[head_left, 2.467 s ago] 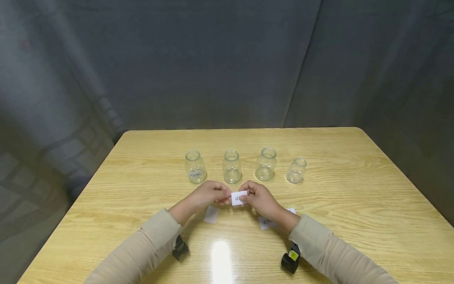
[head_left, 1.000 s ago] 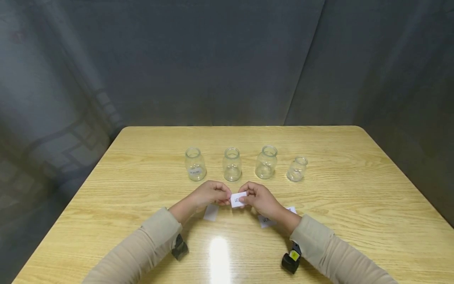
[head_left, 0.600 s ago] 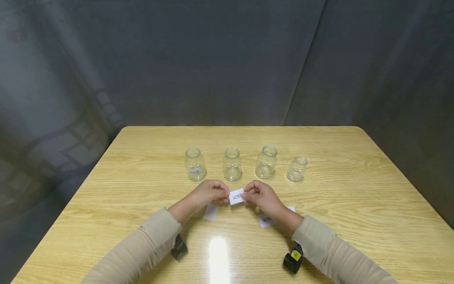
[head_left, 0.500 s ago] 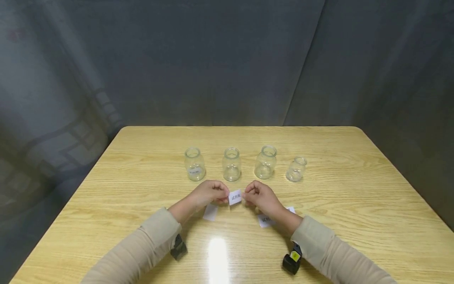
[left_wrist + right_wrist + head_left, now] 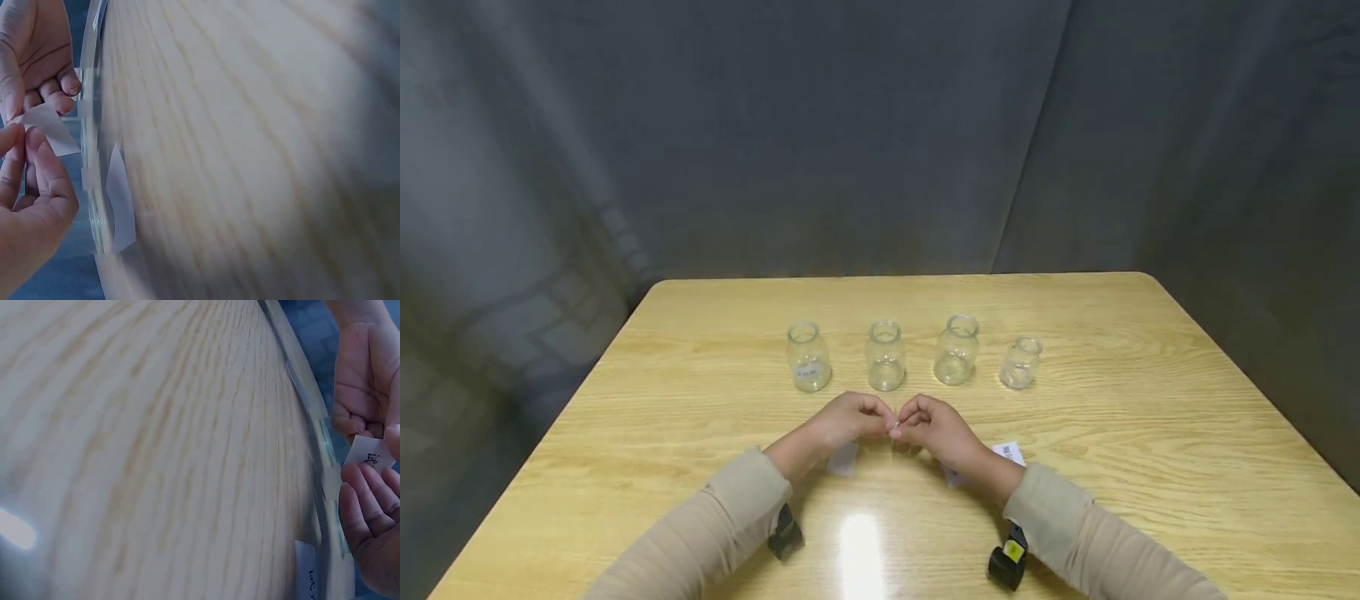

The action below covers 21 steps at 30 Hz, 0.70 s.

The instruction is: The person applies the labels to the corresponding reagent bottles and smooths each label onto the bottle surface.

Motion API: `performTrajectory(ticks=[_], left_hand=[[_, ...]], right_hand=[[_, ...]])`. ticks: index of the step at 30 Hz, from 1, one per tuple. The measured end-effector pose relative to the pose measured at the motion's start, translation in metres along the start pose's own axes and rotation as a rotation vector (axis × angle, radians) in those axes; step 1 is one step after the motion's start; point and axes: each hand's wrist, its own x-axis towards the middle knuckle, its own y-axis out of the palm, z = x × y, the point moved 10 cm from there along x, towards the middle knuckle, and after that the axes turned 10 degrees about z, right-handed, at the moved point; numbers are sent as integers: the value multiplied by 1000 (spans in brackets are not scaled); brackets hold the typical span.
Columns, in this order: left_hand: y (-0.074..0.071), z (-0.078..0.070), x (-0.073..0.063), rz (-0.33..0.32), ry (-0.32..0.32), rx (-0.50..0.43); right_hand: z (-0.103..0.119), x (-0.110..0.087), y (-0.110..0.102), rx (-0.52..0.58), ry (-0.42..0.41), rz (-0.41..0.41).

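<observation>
Now left hand (image 5: 850,419) and right hand (image 5: 938,431) both pinch a white paper label (image 5: 361,452), its lettering (image 5: 372,459) partly covered, another label (image 5: 953,477) half-hidden behind the right wrist (image 5: 996,479).

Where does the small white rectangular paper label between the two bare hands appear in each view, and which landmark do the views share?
Left wrist: the label is near the left edge, slightly above mid-height.
Right wrist: the label is near the right edge, about mid-height.
Head: barely visible, between left hand and right hand, below centre.
Shared landmark: the light wood-grain tabletop.
</observation>
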Motion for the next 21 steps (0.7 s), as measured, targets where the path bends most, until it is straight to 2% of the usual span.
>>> performTrajectory(ticks=[6, 14, 21], left_hand=[[3, -1, -2, 12, -1, 32], [2, 2, -3, -11, 1, 7], [2, 2, -2, -19, 1, -29]], right_hand=[[-3, -1, 1, -15, 3, 15], [2, -3, -1, 25, -32, -6], [5, -10, -6, -46, -57, 34]])
